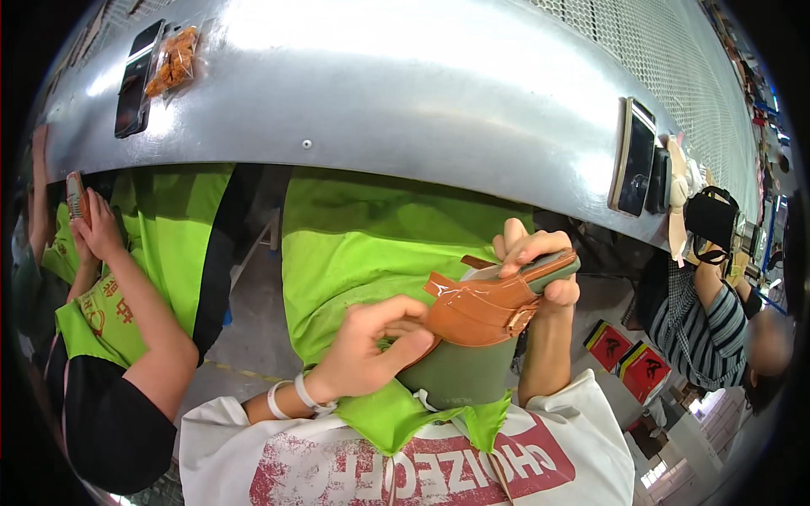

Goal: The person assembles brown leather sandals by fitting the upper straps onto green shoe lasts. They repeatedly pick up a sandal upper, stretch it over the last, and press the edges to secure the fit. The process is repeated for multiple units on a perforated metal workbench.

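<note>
A brown leather shoe upper (pixel 479 314) with a strap and a metal buckle (pixel 520 319) sits around a dark green shoe last (pixel 467 371), held up in front of my green apron. My right hand (pixel 540 257) is closed around its far right end, thumb and fingers on opposite sides. From the left, my left hand (pixel 371 344) has its fingers bent and thumb pressed at the leather's near edge. Small tabs of leather stand up along the upper's far side. The part inside my right palm is hidden.
A metal conveyor table (pixel 363 93) runs across the far side. On it lie a phone (pixel 139 80), a bag of orange snacks (pixel 175 61) and another phone (pixel 633 158). A co-worker's hands (pixel 99 226) hold a brown item at left. Another person in stripes (pixel 692 312) works at right, near red boxes (pixel 643 371).
</note>
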Demonstrator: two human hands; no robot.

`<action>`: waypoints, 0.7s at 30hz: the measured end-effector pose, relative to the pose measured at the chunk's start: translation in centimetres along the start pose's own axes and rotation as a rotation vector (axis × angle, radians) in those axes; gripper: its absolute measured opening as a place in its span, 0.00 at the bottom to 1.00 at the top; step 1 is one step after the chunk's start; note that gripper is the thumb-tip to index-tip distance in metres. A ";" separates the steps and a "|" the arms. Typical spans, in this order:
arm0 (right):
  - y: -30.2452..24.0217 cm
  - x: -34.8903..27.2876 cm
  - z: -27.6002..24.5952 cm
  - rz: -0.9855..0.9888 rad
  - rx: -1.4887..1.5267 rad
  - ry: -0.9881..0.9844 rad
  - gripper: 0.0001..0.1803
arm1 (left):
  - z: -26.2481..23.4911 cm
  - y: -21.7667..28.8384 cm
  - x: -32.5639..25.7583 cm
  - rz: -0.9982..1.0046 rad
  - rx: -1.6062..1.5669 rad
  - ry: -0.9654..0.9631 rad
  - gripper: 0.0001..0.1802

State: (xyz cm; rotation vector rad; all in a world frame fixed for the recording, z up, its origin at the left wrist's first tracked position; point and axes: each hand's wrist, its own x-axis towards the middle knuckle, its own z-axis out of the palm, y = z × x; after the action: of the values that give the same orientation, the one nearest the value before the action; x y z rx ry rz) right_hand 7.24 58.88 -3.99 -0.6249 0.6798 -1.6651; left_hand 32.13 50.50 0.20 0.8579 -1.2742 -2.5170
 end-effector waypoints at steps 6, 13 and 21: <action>0.3 -0.1 -0.3 -0.058 -0.048 0.003 0.22 | 0.9 0.3 0.8 0.044 0.219 0.081 0.13; 1.8 -1.5 -1.1 -0.170 0.075 0.024 0.20 | 0.9 -0.7 2.5 -0.167 0.046 -0.027 0.17; 1.5 -1.2 -0.5 -0.248 0.165 -0.061 0.18 | 1.2 -3.6 3.5 -0.269 -0.239 -0.246 0.17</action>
State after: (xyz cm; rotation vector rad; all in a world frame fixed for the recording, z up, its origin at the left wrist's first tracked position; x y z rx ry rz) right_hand 8.12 59.84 -5.50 -0.6587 0.4279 -1.9013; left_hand 28.91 52.08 -3.54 0.7250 -0.9407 -2.9891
